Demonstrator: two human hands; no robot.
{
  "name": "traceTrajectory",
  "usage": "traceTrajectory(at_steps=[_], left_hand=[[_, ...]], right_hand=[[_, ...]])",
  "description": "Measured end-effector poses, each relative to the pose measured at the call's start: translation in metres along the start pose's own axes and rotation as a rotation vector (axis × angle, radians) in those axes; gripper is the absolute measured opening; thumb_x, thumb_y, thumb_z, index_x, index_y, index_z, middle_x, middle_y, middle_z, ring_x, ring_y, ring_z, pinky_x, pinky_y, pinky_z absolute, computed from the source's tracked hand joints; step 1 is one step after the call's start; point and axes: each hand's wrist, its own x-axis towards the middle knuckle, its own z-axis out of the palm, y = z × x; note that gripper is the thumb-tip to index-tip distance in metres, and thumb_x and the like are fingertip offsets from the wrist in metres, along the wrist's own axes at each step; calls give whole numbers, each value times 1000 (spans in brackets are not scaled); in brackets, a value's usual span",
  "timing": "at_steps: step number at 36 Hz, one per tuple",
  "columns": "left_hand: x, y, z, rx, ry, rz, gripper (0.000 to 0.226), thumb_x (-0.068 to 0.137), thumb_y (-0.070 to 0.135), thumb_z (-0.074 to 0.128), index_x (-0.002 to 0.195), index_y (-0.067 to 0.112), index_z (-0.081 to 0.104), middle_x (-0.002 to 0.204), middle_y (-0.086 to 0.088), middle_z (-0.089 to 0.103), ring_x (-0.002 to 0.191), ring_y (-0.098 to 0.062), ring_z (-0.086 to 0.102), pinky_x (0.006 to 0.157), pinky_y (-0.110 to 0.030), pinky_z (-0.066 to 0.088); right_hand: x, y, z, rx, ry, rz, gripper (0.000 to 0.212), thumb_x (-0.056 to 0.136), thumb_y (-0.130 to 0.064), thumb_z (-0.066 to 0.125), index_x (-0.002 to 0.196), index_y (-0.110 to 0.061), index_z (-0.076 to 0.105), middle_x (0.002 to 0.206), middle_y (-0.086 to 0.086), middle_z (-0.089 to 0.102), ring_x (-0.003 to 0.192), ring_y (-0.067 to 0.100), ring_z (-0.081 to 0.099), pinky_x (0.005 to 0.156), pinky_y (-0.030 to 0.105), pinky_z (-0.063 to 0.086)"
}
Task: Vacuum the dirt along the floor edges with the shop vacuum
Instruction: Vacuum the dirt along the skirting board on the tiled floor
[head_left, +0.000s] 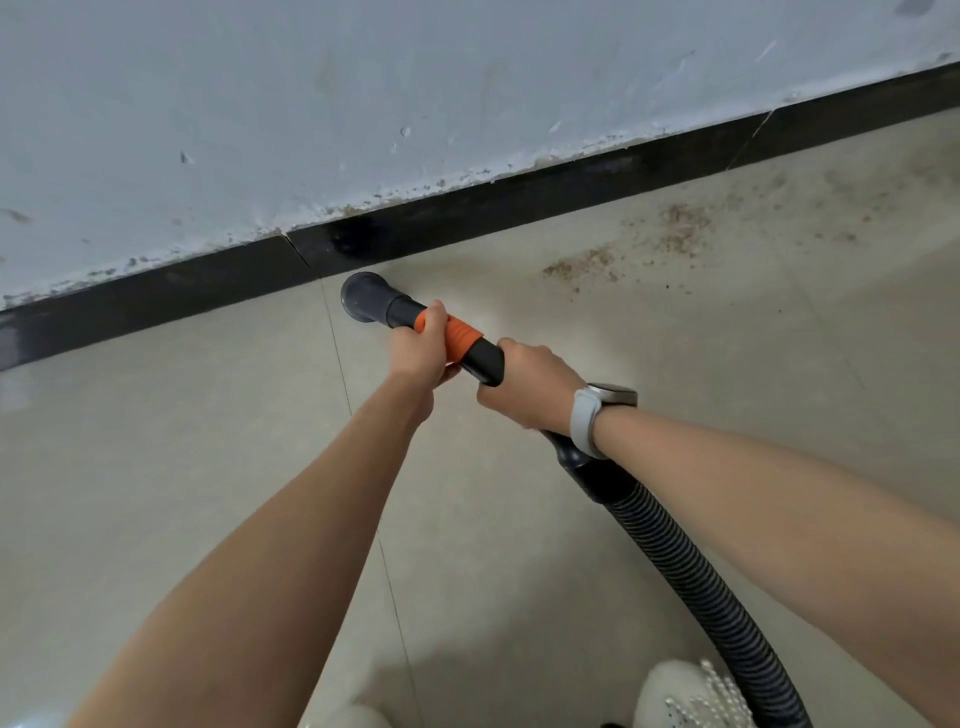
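both hands hold a black vacuum wand (470, 353) that slopes down toward the wall. the left hand (421, 348) has its fingers curled around the ribbed orange collar (457, 335) partway along the tube, and the right hand (530, 384) grips the smooth black tube just behind it, knuckles up. a watch (605, 405) with a pale rubbery strap and a rectangular metal case sits on the right wrist. at the far end of the wand a round, flared grey-black nozzle (366, 297) hangs just beside the glossy black baseboard (467, 213), close over the floor (182, 441); whether it touches the tile i cannot tell. behind the right hand the tube bends into a thick corrugated black hose (691, 566) that runs down past a white mesh shoe (685, 696) at the bottom edge. the floor is smooth beige tile with thin grout lines. crumbly brown dirt (623, 244) lies scattered in grainy patches to the right of the nozzle, near the baseboard, well apart from it. the wall (311, 104) above is matte pale grey, scuffed, with chipped, speckled paint along its lower edge.
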Motion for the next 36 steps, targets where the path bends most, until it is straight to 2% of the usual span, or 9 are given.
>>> traceTrajectory(at_steps=[2, 6, 12, 16, 20, 25, 27, 32, 36], left_hand=[[-10, -2, 9, -17, -12, -5, 19, 98, 32, 47, 85, 18, 43, 88, -1, 51, 81, -13, 54, 70, -31, 55], [-35, -18, 26, -44, -61, -13, 18, 98, 29, 47, 85, 17, 44, 87, -1, 51, 80, -13, 55, 68, -30, 56], [-71, -49, 56, 11, -123, -9, 18, 97, 27, 49, 96, 10, 44, 86, -4, 50, 82, -17, 54, 65, -30, 55], [-86, -55, 85, 56, -191, -37, 23, 97, 30, 50, 104, 9, 43, 87, -2, 49, 79, -14, 53, 76, -38, 55], [-90, -52, 120, 119, -288, -43, 28, 97, 34, 51, 109, 9, 44, 91, -1, 51, 79, -12, 53, 71, -32, 53], [-87, -45, 167, 202, -348, -37, 38, 96, 37, 52, 117, 6, 45, 99, -2, 53, 85, -14, 54, 81, -38, 54], [-86, -40, 184, 227, -356, -23, 38, 95, 36, 53, 118, 6, 46, 100, -3, 54, 86, -15, 55, 79, -37, 54], [-86, -26, 206, 298, -348, -33, 22, 97, 31, 50, 103, 10, 47, 87, -1, 52, 76, -11, 54, 62, -27, 53], [-89, -8, 205, 438, -349, -94, 21, 97, 30, 50, 105, 10, 46, 94, -5, 53, 78, -14, 55, 66, -28, 54]], right_hand=[[-8, 7, -4, -4, 1, 20, 19, 82, -23, 54, 75, -22, 36, 68, 2, 54, 52, 21, 49, 49, 27, 35], [-34, 30, -6, 17, -15, 75, 16, 81, -21, 52, 75, -20, 37, 69, 2, 53, 54, 21, 48, 52, 29, 36], [-75, 76, -2, 59, -18, 154, 12, 83, -24, 55, 84, -19, 43, 74, 3, 59, 63, 24, 56, 58, 32, 44], [-93, 103, -9, 86, 54, 207, 14, 84, -25, 55, 89, -17, 46, 74, 4, 59, 63, 25, 57, 57, 30, 43], [-101, 131, -24, 108, 130, 250, 15, 84, -27, 56, 88, -17, 45, 73, 4, 59, 64, 28, 61, 60, 35, 51], [-101, 161, -41, 162, 210, 321, 16, 84, -29, 55, 92, -17, 48, 76, 6, 62, 65, 30, 64, 63, 36, 53], [-97, 169, -46, 194, 241, 338, 16, 84, -27, 55, 93, -15, 49, 77, 6, 62, 67, 31, 64, 64, 37, 54], [-90, 175, -53, 237, 275, 351, 18, 86, -26, 54, 96, -12, 48, 82, 7, 61, 74, 32, 59, 66, 35, 50], [-92, 171, -59, 274, 219, 330, 18, 87, -26, 54, 96, -16, 42, 84, 6, 57, 74, 30, 54, 65, 32, 44]])
